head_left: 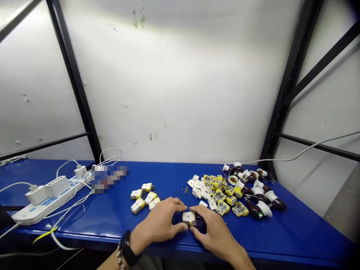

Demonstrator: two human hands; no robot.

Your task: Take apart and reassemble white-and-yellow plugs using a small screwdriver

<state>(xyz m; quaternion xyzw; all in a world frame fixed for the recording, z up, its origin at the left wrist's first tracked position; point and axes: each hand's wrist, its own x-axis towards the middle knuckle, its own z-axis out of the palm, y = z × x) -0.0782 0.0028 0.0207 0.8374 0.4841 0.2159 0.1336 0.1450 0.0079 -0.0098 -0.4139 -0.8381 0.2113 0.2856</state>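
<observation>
A white-and-yellow two-pin plug (188, 217) is at the table's front, between my two hands. My left hand (163, 221) is closed on its left side, thumb below and index finger above. From the right, my right hand (215, 232) grips the plug with thumb and forefinger. A dark object (199, 223) lies in the curve of my right hand, mostly hidden, and I cannot tell its kind. Several finished-looking plugs (138, 205) lie left of my hands. To the right are loose white covers (198, 188), open yellow plug bodies (221, 207) and small brass-coloured screws (186, 190).
Dark lamp holders with white sockets (264, 208) are heaped on the right of the blue table (112, 217). A white power strip (30, 213) with chargers and loose cables (70, 206) occupies the left. Black frame posts (75, 86) and a white back panel (180, 93) surround it.
</observation>
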